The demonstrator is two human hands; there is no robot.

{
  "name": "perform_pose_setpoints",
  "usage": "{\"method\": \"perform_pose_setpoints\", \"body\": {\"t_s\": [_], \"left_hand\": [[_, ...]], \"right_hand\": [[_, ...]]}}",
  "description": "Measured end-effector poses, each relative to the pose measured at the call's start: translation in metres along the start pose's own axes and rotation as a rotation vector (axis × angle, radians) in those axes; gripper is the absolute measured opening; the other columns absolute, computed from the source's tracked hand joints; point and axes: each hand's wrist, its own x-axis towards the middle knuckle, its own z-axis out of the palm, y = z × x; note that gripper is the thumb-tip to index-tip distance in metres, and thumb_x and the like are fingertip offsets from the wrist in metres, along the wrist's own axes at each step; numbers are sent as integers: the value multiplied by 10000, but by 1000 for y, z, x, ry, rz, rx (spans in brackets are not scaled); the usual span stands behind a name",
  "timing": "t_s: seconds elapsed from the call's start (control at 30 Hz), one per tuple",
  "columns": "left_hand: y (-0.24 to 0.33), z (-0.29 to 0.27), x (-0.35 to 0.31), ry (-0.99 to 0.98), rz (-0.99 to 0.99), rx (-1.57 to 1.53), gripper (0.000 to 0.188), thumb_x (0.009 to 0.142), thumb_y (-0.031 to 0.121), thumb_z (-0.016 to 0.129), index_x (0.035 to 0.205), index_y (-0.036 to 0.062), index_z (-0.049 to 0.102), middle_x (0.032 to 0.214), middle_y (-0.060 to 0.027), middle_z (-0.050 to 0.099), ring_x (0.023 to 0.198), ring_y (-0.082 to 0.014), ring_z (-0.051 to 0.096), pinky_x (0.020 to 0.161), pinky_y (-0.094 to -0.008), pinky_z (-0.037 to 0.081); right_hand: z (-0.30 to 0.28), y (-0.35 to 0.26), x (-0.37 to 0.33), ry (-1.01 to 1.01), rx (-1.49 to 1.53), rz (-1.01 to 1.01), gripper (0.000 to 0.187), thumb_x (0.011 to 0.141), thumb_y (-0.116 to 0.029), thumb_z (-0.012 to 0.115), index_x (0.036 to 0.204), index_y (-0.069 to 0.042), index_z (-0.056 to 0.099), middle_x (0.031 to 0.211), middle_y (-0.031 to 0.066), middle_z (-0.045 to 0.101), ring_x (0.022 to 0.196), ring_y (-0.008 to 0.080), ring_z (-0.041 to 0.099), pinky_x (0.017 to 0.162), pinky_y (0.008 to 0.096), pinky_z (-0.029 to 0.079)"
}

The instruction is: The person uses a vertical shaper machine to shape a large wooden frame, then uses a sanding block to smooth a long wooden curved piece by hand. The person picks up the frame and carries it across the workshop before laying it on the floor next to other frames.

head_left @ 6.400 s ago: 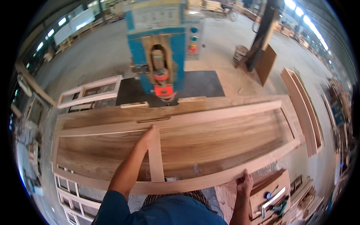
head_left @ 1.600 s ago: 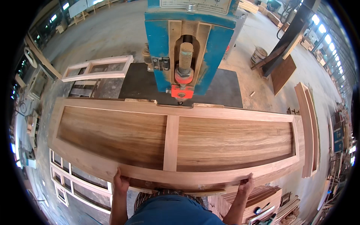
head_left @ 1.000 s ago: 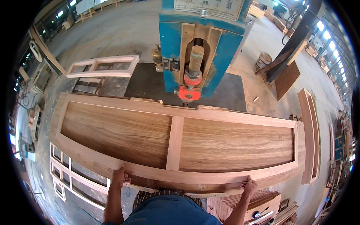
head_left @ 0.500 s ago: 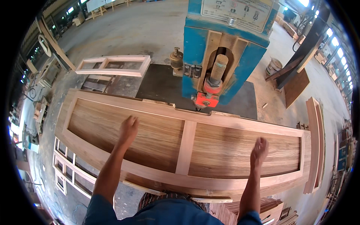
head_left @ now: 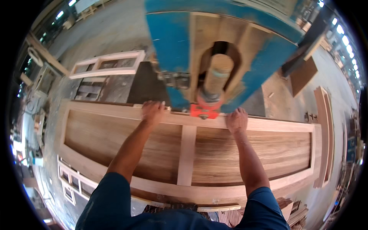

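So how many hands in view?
2, both at the far rail of the wooden frame: left hand left of the red machine head, right hand right of it.

Soft light covers the wooden frame [head_left: 187, 155], roof lights [head_left: 345, 40] glare beyond the far right corner of the lens-bowed surface [head_left: 304, 183], and the machine [head_left: 168, 46] at its far edge blurs.

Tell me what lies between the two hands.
Between left hand and right hand, the head view shows the blue machine's red part and some of the frame's far rail.
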Motion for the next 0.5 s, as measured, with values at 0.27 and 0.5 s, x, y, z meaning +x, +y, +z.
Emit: {"method": "perform_pose_setpoints", "body": {"t_s": [0.27, 0.5], "left_hand": [[-57, 48, -11, 314, 210, 211, 176, 863, 190, 554, 990, 92, 627, 891, -157, 650, 823, -372, 608, 707, -494, 472], [-40, 43, -25, 22, -135, -138, 286, 879, 254, 567, 1015, 8, 619, 970, -237, 625, 923, -429, 560, 828, -487, 444]], "right_hand": [[-11, -7, 6, 47, 111, -54, 344, 897, -313, 500, 736, -40, 631, 828, 168, 594, 878, 316, 562, 831, 433, 433], [-7, -12, -20, 84, 65, 22, 354, 906, -326, 508, 728, -47, 634, 816, 168, 580, 863, 310, 556, 832, 407, 423]]}}
